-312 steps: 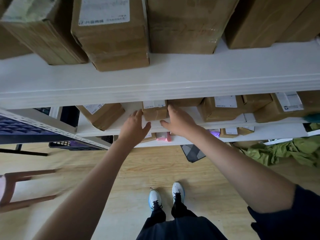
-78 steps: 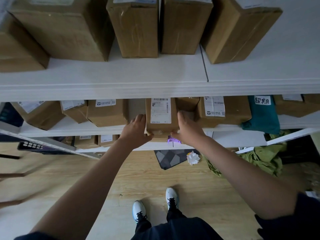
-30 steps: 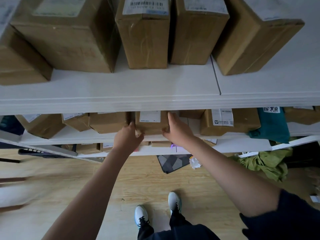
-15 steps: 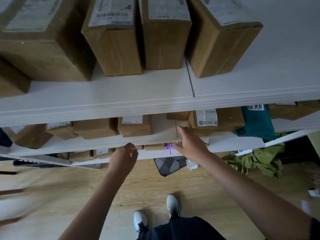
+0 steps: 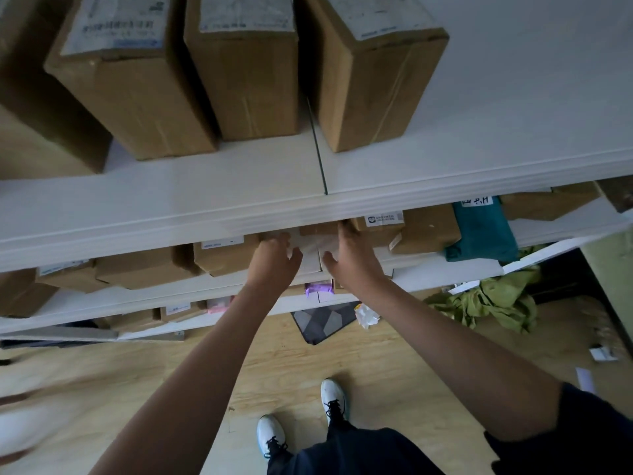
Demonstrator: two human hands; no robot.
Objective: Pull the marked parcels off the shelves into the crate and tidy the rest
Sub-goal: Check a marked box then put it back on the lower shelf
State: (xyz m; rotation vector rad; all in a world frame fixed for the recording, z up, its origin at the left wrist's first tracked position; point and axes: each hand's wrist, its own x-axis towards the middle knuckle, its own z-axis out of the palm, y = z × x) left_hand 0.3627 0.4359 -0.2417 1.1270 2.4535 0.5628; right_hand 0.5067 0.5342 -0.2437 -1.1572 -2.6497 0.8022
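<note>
Small cardboard parcel (image 5: 310, 233) sits deep on the middle shelf (image 5: 445, 272), mostly hidden under the lip of the top shelf (image 5: 205, 200); only a strip of its front shows btwn the two hands. Can't read a mark on it, so can't tell if it's a marked one or just getting tidied. No crate in view.

Left hand (image 5: 272, 260) reaches into the gap, fingers loosely bent, at the parcel's left side; contact looks likely but fingertips are hidden under the shelf lip. Right hand (image 5: 354, 258) is on the other side, fingers straight-ish and pointing in, thumb (image 5: 329, 260) spread out toward the left hand. Grip on both: wide, not wrapped round anything I can see. Hands likely bracket the parcel from both sides bc it's set back and low, needs a two-sided slide or pull.

Neighbours: labelled box (image 5: 226, 257) just left of left hand, another labelled box (image 5: 407, 229) just right of right hand, so the gap is tight. Teal soft bag (image 5: 479, 231) w/ a handwritten tag further right on same shelf, prob the marked kind, judging by the tag. More boxes far left (image 5: 137, 269).

Top shelf carries three tall boxes (image 5: 246, 70) side by side. Lower shelf shows a purple item (image 5: 318, 287) and a pink one (image 5: 215, 305). Floor: grey mat (image 5: 322, 323), crumpled paper (image 5: 366, 315), green cloth (image 5: 496, 299), person's white shoes (image 5: 334, 397).
</note>
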